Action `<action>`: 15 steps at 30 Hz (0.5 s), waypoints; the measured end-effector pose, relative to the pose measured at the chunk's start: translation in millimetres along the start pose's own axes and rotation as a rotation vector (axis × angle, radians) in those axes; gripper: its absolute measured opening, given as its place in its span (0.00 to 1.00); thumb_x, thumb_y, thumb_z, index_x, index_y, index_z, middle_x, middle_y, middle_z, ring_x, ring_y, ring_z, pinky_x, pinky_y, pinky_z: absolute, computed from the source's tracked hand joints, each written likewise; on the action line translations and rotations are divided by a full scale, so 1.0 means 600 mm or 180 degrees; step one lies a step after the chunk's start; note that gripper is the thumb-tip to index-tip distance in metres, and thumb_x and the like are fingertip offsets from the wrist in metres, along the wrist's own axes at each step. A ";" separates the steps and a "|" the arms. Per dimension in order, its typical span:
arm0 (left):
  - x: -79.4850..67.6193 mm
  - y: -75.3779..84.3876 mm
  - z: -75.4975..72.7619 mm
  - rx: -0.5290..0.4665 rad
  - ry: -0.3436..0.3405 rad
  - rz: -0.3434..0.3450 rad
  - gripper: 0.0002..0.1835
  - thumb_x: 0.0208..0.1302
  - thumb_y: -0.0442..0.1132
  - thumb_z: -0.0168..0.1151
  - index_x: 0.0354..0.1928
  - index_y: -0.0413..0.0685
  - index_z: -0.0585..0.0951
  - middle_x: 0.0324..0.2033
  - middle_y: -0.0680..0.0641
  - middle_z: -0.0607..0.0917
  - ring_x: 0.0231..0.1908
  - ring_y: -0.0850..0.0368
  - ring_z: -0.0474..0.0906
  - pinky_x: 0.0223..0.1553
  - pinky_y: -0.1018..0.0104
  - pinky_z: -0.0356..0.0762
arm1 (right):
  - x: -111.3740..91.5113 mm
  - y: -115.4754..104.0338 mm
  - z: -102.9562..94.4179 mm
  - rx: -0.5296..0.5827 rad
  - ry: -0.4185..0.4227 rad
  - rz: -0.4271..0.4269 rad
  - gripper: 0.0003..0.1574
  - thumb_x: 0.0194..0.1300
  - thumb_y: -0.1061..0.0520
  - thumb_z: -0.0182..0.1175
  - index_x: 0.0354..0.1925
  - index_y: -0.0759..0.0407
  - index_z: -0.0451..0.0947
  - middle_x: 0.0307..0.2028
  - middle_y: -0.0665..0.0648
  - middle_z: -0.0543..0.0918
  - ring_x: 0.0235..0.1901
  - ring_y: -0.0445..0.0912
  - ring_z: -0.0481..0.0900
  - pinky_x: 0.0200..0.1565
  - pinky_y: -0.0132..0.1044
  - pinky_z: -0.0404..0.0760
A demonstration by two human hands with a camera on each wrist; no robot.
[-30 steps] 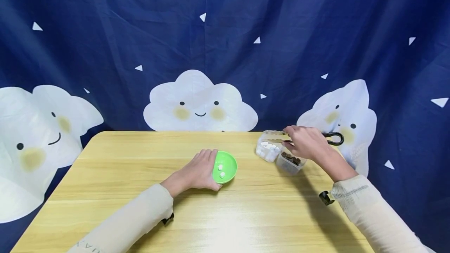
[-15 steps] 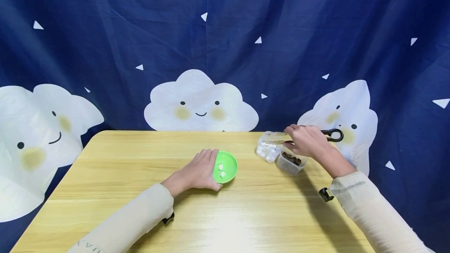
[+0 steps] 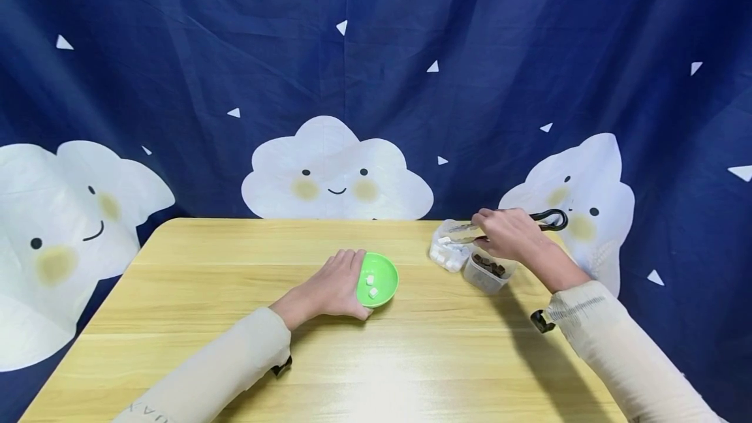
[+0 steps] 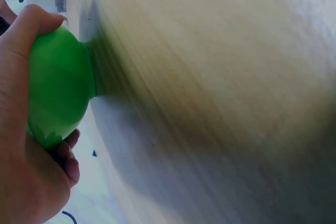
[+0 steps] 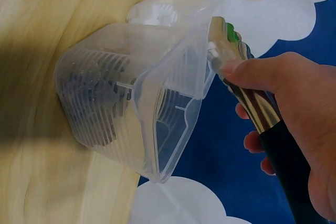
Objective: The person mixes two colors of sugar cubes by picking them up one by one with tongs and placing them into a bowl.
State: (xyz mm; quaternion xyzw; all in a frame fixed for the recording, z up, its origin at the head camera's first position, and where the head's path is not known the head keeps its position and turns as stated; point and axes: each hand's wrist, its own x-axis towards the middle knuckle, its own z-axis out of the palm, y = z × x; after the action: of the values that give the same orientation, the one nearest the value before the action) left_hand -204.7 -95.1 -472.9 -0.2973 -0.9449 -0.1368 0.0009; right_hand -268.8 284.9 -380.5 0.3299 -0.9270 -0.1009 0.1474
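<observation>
My left hand (image 3: 335,284) grips the side of a small green bowl (image 3: 386,273), its thumb and fingers spread round the wall. Two small white cubes (image 3: 370,280) lie in the bowl. At the right, my right hand (image 3: 510,234) holds metal tongs (image 5: 257,103) with a black handle. Their tips reach into a clear container (image 3: 445,227) of white cubes; whether they pinch a cube is too small to tell. Just below the right hand stands a second clear container (image 3: 482,281) with brown cubes, beside the first. The left wrist view shows the bowl's green underside (image 4: 60,82).
Both containers stand near the far right edge of the wooden table (image 3: 258,240). Behind the table hangs a dark blue curtain (image 3: 388,51) with white clouds. The bowl is near the table's middle.
My right hand has shifted slightly left, and the tongs' handle end has moved left and up, so they tilt more toward the white cubes. The left hand and bowl stay in place.
</observation>
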 end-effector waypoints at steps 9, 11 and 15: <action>-0.001 0.000 0.000 0.0023 0.0010 -0.0004 0.64 0.35 0.66 0.75 0.71 0.33 0.63 0.52 0.39 0.77 0.52 0.46 0.71 0.56 0.52 0.75 | 0.013 -0.007 0.006 -0.0162 0.0016 -0.0148 0.12 0.53 0.53 0.71 0.30 0.53 0.77 0.25 0.51 0.78 0.20 0.50 0.77 0.19 0.47 0.72; -0.001 0.000 0.000 0.0009 0.0012 -0.0001 0.64 0.35 0.66 0.75 0.71 0.33 0.63 0.52 0.39 0.77 0.51 0.46 0.71 0.56 0.52 0.75 | 0.015 -0.009 0.007 -0.0189 0.0027 -0.0194 0.12 0.53 0.53 0.71 0.29 0.53 0.77 0.25 0.51 0.78 0.21 0.50 0.78 0.19 0.47 0.72; -0.001 -0.001 0.000 0.0021 -0.0014 0.0008 0.65 0.36 0.66 0.75 0.72 0.33 0.62 0.52 0.39 0.77 0.52 0.46 0.71 0.57 0.52 0.75 | 0.018 -0.013 0.010 -0.0258 0.0053 -0.0248 0.12 0.52 0.52 0.72 0.28 0.53 0.77 0.24 0.51 0.78 0.21 0.50 0.78 0.20 0.46 0.73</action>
State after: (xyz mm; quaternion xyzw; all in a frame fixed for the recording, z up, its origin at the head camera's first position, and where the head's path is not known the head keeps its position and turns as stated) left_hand -204.5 -95.7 -473.1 -0.2988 -0.9450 -0.1330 0.0000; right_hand -274.6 272.5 -386.3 0.3603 -0.9073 -0.1412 0.1644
